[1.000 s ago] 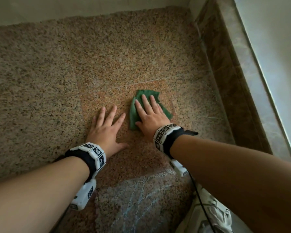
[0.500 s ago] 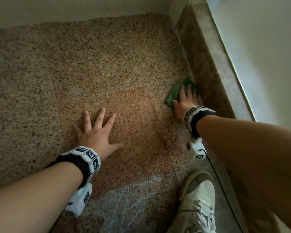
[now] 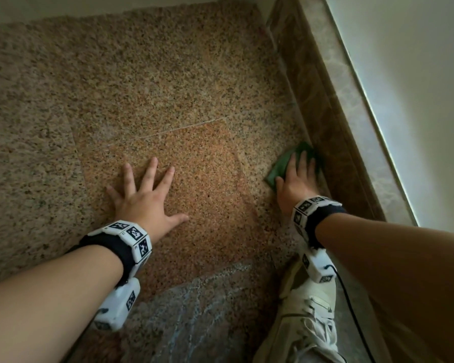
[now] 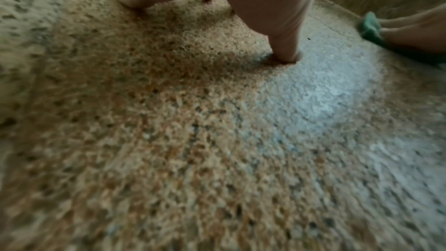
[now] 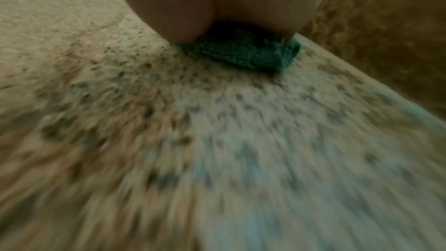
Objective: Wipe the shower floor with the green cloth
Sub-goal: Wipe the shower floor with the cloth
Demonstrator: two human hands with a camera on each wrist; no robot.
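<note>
The green cloth (image 3: 282,166) lies flat on the speckled granite shower floor (image 3: 147,82), tight against the brown stone curb on the right. My right hand (image 3: 298,176) presses on it with straight fingers and covers most of it. From the right wrist view only a folded edge of the cloth (image 5: 248,54) shows under the palm. My left hand (image 3: 144,192) rests flat on the floor with its fingers spread, well left of the cloth. In the left wrist view its thumb (image 4: 284,45) touches the floor and the cloth (image 4: 370,26) appears at the far right.
A brown marble curb (image 3: 323,106) runs along the right side, with a pale wall beyond it. A white sneaker (image 3: 312,323) stands on the floor just behind my right wrist. A wet, shiny patch (image 3: 194,310) lies near the bottom centre.
My right hand has slid the cloth from the middle of the floor rightward to the curb, then drawn it slightly back toward me along the curb. The left hand has stayed planted.
</note>
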